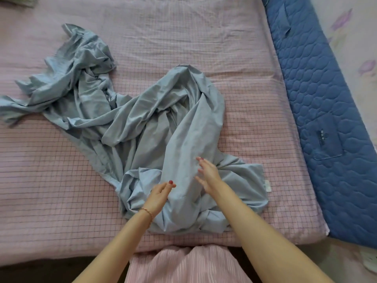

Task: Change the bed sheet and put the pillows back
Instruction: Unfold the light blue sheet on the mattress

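Both hands spread: left hand (160, 194) and right hand (208, 174) flank the crumpled blue sheet (142, 123), hunting an edge to unfold.

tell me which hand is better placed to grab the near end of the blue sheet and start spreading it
Left, by a small margin. The left hand has its fingers curled against the bunched fold of the blue sheet, ready to pinch. The right hand hovers open over the fabric, fingers spread, gripping nothing.
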